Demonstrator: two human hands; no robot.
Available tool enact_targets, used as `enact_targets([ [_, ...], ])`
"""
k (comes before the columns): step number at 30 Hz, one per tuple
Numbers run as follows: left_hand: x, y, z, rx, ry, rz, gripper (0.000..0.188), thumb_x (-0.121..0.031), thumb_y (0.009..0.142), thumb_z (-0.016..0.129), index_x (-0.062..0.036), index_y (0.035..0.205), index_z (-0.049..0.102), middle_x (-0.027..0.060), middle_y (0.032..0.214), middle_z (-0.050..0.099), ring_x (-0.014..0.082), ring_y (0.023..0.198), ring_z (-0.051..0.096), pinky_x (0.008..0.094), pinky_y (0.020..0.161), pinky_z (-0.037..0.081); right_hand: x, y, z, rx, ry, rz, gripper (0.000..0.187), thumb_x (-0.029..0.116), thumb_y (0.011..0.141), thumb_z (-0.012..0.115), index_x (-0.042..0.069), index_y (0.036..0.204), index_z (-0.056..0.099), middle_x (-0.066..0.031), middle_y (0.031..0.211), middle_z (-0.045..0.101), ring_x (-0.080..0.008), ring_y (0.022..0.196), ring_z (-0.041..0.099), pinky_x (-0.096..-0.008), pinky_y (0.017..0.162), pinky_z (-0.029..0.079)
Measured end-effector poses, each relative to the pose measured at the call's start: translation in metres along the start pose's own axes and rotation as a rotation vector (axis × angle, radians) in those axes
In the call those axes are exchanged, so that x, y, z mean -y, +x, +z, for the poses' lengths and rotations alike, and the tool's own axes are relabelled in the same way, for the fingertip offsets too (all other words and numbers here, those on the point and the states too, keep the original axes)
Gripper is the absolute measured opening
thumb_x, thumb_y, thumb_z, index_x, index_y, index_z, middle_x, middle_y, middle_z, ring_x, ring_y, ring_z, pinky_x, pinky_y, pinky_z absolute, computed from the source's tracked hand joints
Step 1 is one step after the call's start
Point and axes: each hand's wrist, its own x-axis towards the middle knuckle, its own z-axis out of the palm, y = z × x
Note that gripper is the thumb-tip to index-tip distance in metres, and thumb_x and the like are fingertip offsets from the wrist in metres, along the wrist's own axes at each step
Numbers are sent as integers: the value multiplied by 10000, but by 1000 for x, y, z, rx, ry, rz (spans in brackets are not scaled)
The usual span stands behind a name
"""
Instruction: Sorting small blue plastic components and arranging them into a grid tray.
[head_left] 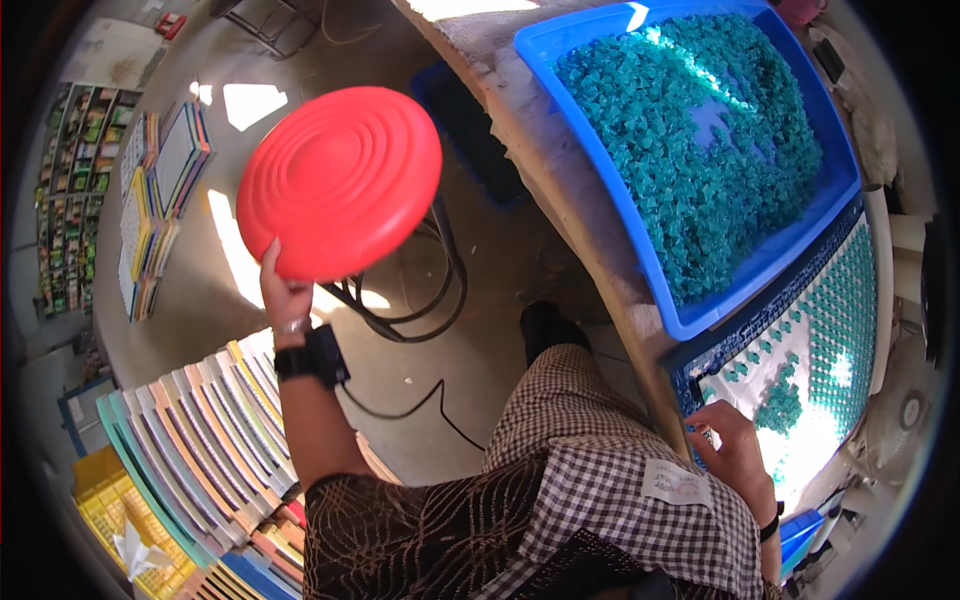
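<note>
At the upper left of the head view my left hand [287,290] grips the near rim of a red round stool [340,180]. Its seat is ribbed in rings and tilted, and black bent tubes [435,270] show beneath it. My right hand [730,440] is at the table edge on the right, with its fingers curled in. What those fingers hold, if anything, is too small to make out. Beside it, a white sheet on a framed board [720,385] carries rows of small teal pieces [840,300] and a loose heap of them [780,408].
A blue tray [655,290] full of teal pieces stands on the wooden table [590,230]. Stacked coloured boards [200,420] and a yellow basket [110,500] are at lower left. A black cable [410,412] crosses the floor. More boards [165,190] stand farther back.
</note>
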Motion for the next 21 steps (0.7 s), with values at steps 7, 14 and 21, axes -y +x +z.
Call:
enact_targets([
  [7, -7, -214, -47, -23, 55, 164, 506, -198, 897, 564, 31, 1320, 405, 162, 1300, 517, 281, 1183, 517, 432, 1038, 403, -8, -42, 8, 28, -93, -240, 230, 19, 688, 728, 54, 896, 637, -103, 858, 633, -288, 789, 617, -358, 697, 500],
  [14, 66, -344, -141, -35, 122, 81, 494, -202, 897, 563, 52, 1297, 425, 156, 1285, 526, 270, 1171, 522, 404, 1023, 411, -40, -133, 29, 38, -66, -299, 230, 26, 695, 729, 75, 902, 639, -87, 845, 625, -282, 777, 611, -364, 689, 494],
  [21, 194, -355, -226, -100, 172, 22, 456, -46, 784, 668, 8, 1194, 474, 141, 1174, 567, 263, 1050, 578, 374, 914, 483, -49, -181, 49, 106, -114, -304, 208, 33, 697, 734, 73, 876, 634, -74, 797, 605, -275, 761, 612, -360, 660, 487],
])
